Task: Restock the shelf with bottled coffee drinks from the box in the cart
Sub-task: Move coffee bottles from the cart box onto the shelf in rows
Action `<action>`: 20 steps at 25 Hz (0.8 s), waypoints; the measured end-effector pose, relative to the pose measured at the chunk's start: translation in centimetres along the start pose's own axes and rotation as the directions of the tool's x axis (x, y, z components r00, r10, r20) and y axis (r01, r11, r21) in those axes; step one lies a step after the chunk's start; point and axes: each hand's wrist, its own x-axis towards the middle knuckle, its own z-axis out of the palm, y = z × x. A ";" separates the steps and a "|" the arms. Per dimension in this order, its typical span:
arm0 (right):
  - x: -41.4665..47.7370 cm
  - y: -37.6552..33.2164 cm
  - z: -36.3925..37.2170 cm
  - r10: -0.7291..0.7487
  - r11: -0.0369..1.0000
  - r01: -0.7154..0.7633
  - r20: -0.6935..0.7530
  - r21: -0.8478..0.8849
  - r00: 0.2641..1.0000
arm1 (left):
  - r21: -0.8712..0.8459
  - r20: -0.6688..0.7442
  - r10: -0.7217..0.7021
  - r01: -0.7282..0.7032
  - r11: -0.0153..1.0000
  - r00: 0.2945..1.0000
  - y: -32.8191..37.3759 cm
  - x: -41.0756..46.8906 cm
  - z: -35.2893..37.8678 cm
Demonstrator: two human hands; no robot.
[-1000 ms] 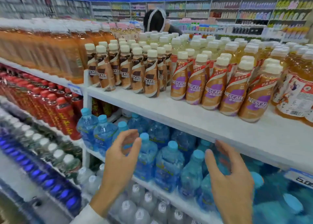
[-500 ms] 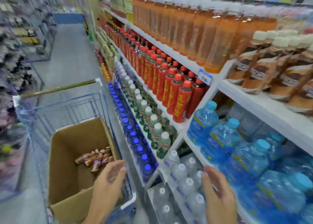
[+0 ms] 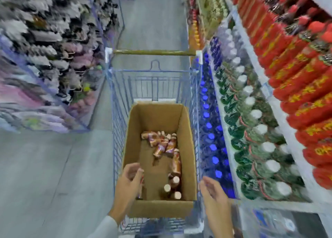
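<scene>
Left hand: the left hand [image 3: 128,182] reaches forward from a light grey sleeve [image 3: 106,227] and hangs over the near left corner of the box, palm turned inward, fingers loosely curled, thumb close to the fingertips. It grips nothing that can be made out.
Right hand: the right hand [image 3: 214,196] is held edge-up just outside the cart's right side, fingers relaxed and slightly bent, empty, touching nothing.
Hands: apart, one on each side of the box's near end.
Box: an open brown cardboard box [image 3: 156,115] sits inside the cart at its near end, flaps out of the way, floor mostly bare.
Bottles lying: a loose cluster of small brown-and-cream labelled coffee bottles [image 3: 167,146] lies on its side toward the middle and right of the box floor, pointing in mixed directions; blur hides the print.
Bottles upright: a few more coffee bottles with pale caps [image 3: 170,187] stand by the near right corner; a dark shape by the left fingers may be another, but that cannot be told.
Cart: a blue wire shopping cart [image 3: 115,111] with an olive handle bar stands in the aisle, just beside the shelf.
Shelf: the white store shelf [image 3: 274,106] on the right carries rows of red bottles [image 3: 296,76], green bottles with white caps [image 3: 251,129] and blue-capped bottles [image 3: 208,126].
Floor: grey aisle floor [image 3: 53,165].
</scene>
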 end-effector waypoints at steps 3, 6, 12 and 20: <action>3.1 0.3 4.3 0.067 0.990 -0.054 0.098 -0.133 0.993 | 0.035 0.011 -0.099 0.099 0.994 0.995 -1.1 5.0 0.3; 5.7 1.0 7.3 0.130 0.974 -0.099 0.150 -0.202 0.980 | 0.135 0.025 -0.195 0.190 0.973 0.981 -3.8 10.0 1.4; 8.6 3.4 10.7 0.268 0.943 -0.224 0.161 -0.248 0.950 | 0.299 0.107 -0.359 0.314 0.901 0.927 -8.6 19.0 8.9; 11.0 7.7 11.8 0.329 0.924 -0.320 0.008 -0.211 0.944 | 0.498 0.151 -0.353 0.237 0.834 0.923 -19.4 31.6 18.5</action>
